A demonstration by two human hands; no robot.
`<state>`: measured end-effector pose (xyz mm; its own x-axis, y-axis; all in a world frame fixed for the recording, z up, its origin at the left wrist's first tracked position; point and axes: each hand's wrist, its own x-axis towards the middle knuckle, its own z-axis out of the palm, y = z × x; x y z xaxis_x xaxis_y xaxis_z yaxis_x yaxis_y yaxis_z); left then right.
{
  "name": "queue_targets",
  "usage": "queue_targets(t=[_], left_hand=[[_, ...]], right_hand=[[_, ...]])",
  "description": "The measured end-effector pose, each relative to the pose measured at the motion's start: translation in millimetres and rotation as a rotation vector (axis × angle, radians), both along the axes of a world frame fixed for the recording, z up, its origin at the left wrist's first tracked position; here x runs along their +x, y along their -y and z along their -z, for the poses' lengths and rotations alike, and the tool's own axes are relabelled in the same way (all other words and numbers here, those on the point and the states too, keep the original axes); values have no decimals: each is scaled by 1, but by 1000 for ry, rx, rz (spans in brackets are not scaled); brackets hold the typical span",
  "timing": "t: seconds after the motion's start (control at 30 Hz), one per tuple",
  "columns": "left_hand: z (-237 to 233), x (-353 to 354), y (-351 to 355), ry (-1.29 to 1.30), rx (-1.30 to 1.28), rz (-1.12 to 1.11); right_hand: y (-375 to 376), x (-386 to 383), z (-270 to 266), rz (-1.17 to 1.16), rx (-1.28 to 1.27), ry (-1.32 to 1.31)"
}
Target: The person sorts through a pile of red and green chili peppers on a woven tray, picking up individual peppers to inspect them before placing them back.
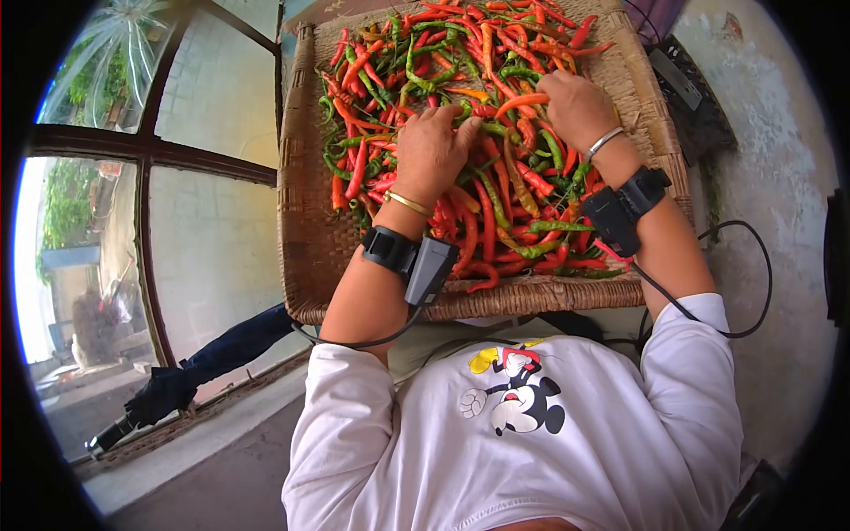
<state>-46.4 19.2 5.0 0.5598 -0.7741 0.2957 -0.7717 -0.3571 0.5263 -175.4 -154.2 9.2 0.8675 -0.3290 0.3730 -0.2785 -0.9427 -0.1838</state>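
Observation:
Red, green and orange chili peppers (485, 212) lie heaped in a large woven basket tray (305, 257) in front of me. My left hand (431, 152) rests in the middle of the heap, its fingers bent down among the peppers and the thumb to the right. What its fingertips grip is hidden. Further right, my right hand (580, 111) has curled fingers, closed at the end of an orange-red chili pepper (521, 103) that points left. A gold-coloured bangle (408, 203) is on my left wrist and a silver one (605, 142) on my right.
Black straps with grey devices (431, 270) sit on both forearms, and a cable (768, 257) loops at the right. A framed window (146, 150) stands at the left, with a folded dark umbrella (226, 350) along its sill. A dark object (691, 88) lies beyond the tray's right edge.

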Motion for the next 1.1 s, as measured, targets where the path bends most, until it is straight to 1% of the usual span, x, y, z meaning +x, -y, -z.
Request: queue_targets(t=[0.03,0.07,0.1,0.13,0.17,0.2,0.23,0.27,0.3,0.37,0.4,0.5,0.57,0.6,0.63,0.7,0.73,0.87,0.9,0.97,1.1], left_hand=[[-3,-6,-3,177,0,27],[-6,-11,-5,355,0,54],[-8,-16,-6,356,-1,55],[-10,-20,-6,267,90,204],[-12,-26,-7,175,180,351],[-13,-32,-9,194,239,391],[-15,-35,-11,193,239,392],[-17,-37,-12,224,263,396],[-20,-38,-13,256,288,402],[-24,-32,-21,285,338,410],[-26,-28,-25,277,326,426],[-33,-33,-28,275,310,420],[-38,-45,-26,404,368,560],[-34,-50,-26,309,404,666],[-34,-51,-28,310,407,667],[-38,-52,-28,364,518,689],[-36,-47,-26,394,516,691],[-40,-28,-24,496,498,707],[-41,-22,-23,498,497,705],[-45,-10,-21,595,512,688],[-43,19,-24,587,507,618]], right_hand=[[5,-3,-3,163,61,-7],[11,-5,-6,163,60,-7],[17,-7,-8,218,223,-5],[20,-8,-9,273,387,-4],[20,-7,-7,274,387,-5],[19,-7,-2,181,1008,173],[19,-7,-1,65,1624,360],[14,-8,2,-123,1883,476],[7,-6,0,-120,1883,479],[-7,-4,-4,-257,2173,468],[-9,-5,-6,-269,2174,381],[-9,-5,1,-257,2121,351],[-6,-4,4,-244,2150,348],[-4,-3,7,-213,2175,364],[-2,-2,9,-184,2198,381],[-3,-4,7,-149,2187,391],[-5,-5,5,-110,2176,395],[-11,-8,-1,-86,2159,376],[-12,-7,-1,-88,2157,377],[-14,-5,1,-182,2148,365],[-21,-4,-8,-141,2085,304]])
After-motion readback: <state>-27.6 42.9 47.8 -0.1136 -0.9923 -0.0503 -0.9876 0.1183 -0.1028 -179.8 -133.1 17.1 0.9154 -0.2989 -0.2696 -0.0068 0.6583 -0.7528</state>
